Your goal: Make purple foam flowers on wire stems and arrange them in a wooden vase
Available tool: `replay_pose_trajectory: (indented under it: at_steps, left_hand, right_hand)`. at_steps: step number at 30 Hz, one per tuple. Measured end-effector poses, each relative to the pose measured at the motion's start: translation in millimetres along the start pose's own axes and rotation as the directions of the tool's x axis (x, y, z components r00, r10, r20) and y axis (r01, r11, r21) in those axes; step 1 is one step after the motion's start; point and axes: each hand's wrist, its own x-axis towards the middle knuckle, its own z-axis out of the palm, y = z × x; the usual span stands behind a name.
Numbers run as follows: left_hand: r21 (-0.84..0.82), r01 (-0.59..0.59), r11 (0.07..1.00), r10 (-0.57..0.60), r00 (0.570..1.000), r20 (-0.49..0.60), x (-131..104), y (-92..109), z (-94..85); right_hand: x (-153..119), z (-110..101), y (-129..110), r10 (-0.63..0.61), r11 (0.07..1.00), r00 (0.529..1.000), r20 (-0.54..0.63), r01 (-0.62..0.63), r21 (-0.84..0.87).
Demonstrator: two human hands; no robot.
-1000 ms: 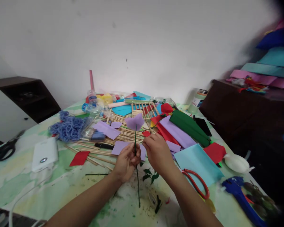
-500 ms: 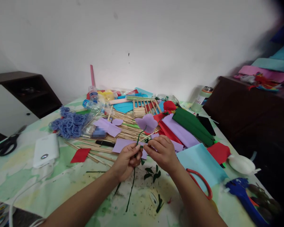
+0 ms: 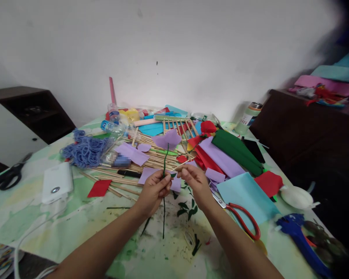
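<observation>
My left hand [image 3: 154, 190] pinches the green stem [image 3: 164, 217] of a purple paper flower [image 3: 168, 138], which stands upright above the fingers. A small green leaf [image 3: 173, 175] sits beside the stem at my left fingertips. My right hand [image 3: 195, 183], just to the right, has its fingers closed on a thin pale stick [image 3: 181, 165] whose tip points toward the stem. Loose green leaves [image 3: 187, 209] lie on the table below the hands. Red-handled scissors [image 3: 244, 219] rest by my right forearm, their blades partly hidden.
Blue yarn [image 3: 88, 151], a white power bank [image 3: 57, 183] and black scissors [image 3: 10, 176] lie left. Bamboo sticks and purple paper spread behind the hands. On the right are a green roll [image 3: 237, 153], light blue paper [image 3: 250, 195] and a blue glue gun [image 3: 304, 242].
The flower has shifted left and its stem is now more upright. My right hand has moved slightly right, away from the stem, and the red-handled scissors show more fully.
</observation>
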Motion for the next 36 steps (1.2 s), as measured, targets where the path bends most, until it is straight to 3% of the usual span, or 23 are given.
replay_pose_trajectory:
  at_steps: [3, 7, 18, 21, 24, 28, 31, 36]
  left_hand:
    - [-0.013, -0.001, 1.0, 0.001, 1.0, 0.009, -0.7, 0.8, 0.8]
    - [-0.033, 0.003, 0.999, -0.002, 0.999, 0.038, -2.0, 0.1, 0.3]
    - [-0.033, 0.045, 0.998, -0.042, 0.995, 0.09, -6.7, -2.4, -2.5]
    - [-0.033, 0.038, 0.999, -0.035, 0.995, 0.09, -6.7, -3.1, -1.8]
    - [-0.019, -0.011, 1.0, 0.012, 0.999, 0.044, -5.0, -3.5, 0.5]
    - [0.088, -0.064, 0.994, 0.062, 0.998, 0.021, -2.3, -5.4, 3.0]
    - [0.135, -0.059, 0.989, 0.054, 0.998, 0.044, -1.4, -8.8, 2.0]
    - [0.186, -0.013, 0.983, 0.001, 0.998, 0.067, -2.5, -13.7, -1.8]
  right_hand:
    - [-1.7, 1.1, -2.9, -0.06, 0.996, 0.993, 0.103, 0.053, 0.067]
    - [-0.1, -1.4, -4.0, -0.154, 0.985, 0.973, 0.17, 0.165, -0.053]
    - [2.8, -4.8, -7.1, -0.254, 0.952, 0.956, 0.15, 0.274, -0.138]
    - [2.5, -4.5, -9.3, -0.254, 0.941, 0.962, 0.099, 0.269, -0.205]
    - [2.6, -3.7, -12.4, -0.213, 0.951, 0.977, 0.003, 0.208, -0.228]
    - [2.1, -2.0, -15.6, -0.007, 0.996, 0.999, -0.049, 0.003, -0.086]
    - [1.8, -2.0, -16.7, 0.138, 0.99, 0.989, -0.048, -0.136, 0.045]
    - [2.9, -4.8, -16.0, 0.271, 0.952, 0.962, 0.041, -0.274, 0.136]
